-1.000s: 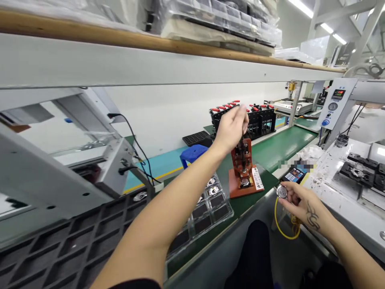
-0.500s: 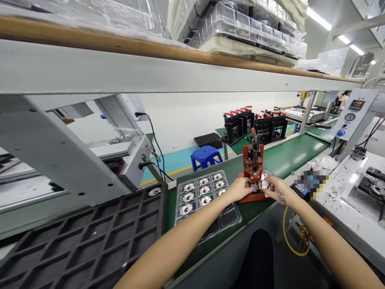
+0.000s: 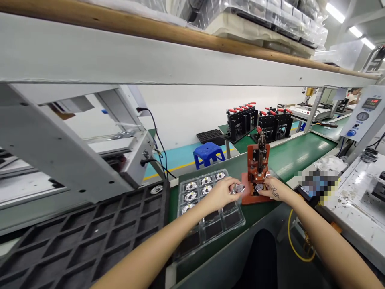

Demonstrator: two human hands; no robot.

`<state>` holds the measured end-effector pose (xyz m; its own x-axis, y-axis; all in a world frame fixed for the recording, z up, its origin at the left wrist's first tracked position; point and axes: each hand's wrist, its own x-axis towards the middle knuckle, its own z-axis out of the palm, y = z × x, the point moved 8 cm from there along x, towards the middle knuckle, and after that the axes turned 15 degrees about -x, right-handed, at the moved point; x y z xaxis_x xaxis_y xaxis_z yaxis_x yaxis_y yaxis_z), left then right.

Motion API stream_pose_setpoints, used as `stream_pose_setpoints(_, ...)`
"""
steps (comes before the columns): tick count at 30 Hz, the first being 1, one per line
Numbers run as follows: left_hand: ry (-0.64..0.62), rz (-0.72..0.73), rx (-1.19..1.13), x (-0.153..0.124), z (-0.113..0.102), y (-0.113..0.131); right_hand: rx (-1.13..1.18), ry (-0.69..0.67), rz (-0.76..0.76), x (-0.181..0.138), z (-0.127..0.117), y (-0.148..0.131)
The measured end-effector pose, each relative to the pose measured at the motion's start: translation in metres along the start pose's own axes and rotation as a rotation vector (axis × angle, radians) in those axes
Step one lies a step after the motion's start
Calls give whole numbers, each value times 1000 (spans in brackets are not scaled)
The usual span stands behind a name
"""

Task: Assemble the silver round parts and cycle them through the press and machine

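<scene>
A small red hand press (image 3: 258, 163) with an upright lever stands on the green conveyor belt (image 3: 288, 154). My left hand (image 3: 221, 193) holds a round silver part (image 3: 239, 188) just left of the press base, above a clear compartment tray (image 3: 207, 208) that holds several more silver parts. My right hand (image 3: 270, 188) rests at the press base, its fingers on a second round silver part (image 3: 259, 187) that sits in the press seat.
A black grid tray (image 3: 75, 245) lies at the near left beside a grey metal frame (image 3: 60, 144). Black clamp fixtures with red handles (image 3: 258, 120) stand farther along the belt. A control box (image 3: 362, 116) and a white bench (image 3: 355, 192) are at the right.
My left hand let go of the press lever, came down to the base and drew a silver part toward the tray. My right hand brought its part from the bench side into the press seat.
</scene>
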<state>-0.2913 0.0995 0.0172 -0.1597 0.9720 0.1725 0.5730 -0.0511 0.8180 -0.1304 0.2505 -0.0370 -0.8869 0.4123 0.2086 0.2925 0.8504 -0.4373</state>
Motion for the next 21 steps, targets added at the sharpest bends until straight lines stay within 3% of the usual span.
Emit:
stream_pose_setpoints(4,59,77,-73,-30,-36,15,38,-55,-58,6,1,-15)
stream_pose_setpoints(8,118,-5,-136,-57,-59,15,60,-32,-7,-6,-15,-13)
stream_pose_setpoints(10,160,-49,-157,-71,-70,14,73,18,47,-6,-42,-6)
stream_pose_setpoints(13,195,-46,-170,-82,-77,25,101,205,137,18,-109,-5)
stream_pose_setpoints(15,188,-13,-161,-82,-73,39,136,339,166,45,-155,-22)
stream_pose_setpoints(18,145,64,-81,-79,-61,60,219,405,92,76,-197,-77)
stream_pose_setpoints(21,138,127,31,-85,-58,70,233,603,-6,53,-212,-131)
